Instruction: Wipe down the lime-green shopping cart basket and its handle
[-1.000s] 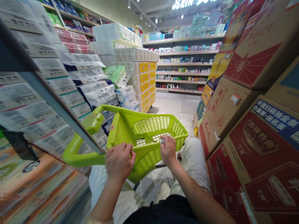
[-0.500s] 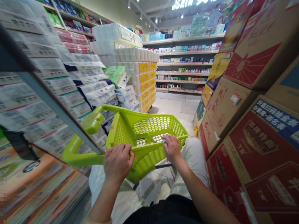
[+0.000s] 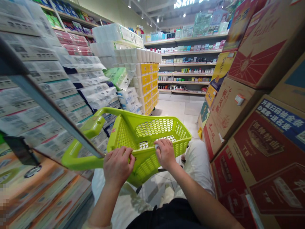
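A lime-green plastic shopping cart (image 3: 152, 162) stands in front of me, its looped handle to the left and its latticed basket to the right. My left hand (image 3: 118, 163) is closed over the near rim, close to the handle end. Farther right along that rim, my right hand (image 3: 166, 155) is closed with its fingers at the edge. A small white tissue-like wad (image 3: 156, 146) pokes out between its thumb and fingers, mostly hidden by them. Only the basket's perforated walls and floor show inside it.
Stacked cartons (image 3: 269, 136) rise close on the right. Packs of paper tissue (image 3: 47, 86) are piled along the left, with toilet rolls (image 3: 138, 55) beyond. A slanted metal bar (image 3: 64, 117) crosses the left side. Shelves of boxed goods (image 3: 186, 63) stand across the tiled floor (image 3: 178, 108).
My right hand has slid left along the cart's near rim, nearer my left hand, with the white wad still in it. My left hand stays on the rim.
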Demonstrator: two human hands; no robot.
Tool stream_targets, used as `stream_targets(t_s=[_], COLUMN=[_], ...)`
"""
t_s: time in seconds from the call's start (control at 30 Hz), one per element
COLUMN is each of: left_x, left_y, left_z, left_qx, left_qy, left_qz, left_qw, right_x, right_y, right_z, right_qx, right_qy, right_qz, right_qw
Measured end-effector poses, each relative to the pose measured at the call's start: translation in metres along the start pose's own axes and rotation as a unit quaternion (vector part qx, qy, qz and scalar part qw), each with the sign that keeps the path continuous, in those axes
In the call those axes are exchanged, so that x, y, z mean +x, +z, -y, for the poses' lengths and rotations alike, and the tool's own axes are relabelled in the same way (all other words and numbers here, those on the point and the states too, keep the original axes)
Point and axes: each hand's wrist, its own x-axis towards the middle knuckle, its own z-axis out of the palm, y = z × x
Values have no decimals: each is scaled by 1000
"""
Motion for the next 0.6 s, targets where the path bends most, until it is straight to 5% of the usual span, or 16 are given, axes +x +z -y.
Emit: stream_targets(t_s=[0.17, 0.27, 0.37, 0.5, 0.6], left_x=[2, 5, 8, 9, 8], left_y=[3, 6, 8, 10, 10], left_z=[7, 11, 12, 14, 19], left_qx=[-31, -30, -15, -4, -13], left_qy=[-9, -16, -19, -10, -2], left_qz=[-4, -5, -4, 0, 3], left_qw=[999, 999, 1000, 1000, 1000], right_x=[-3, -3, -2, 2, 4], right_y=[-26, -29, -15, 11, 14], right_z=[-62, -71, -47, 4, 17], right_qx=[-74, -102, -81, -19, -8], right_qy=[84, 136, 128, 30, 9], right_qz=[-75, -110, -96, -23, 2], right_qw=[991, 979, 984, 999, 1000])
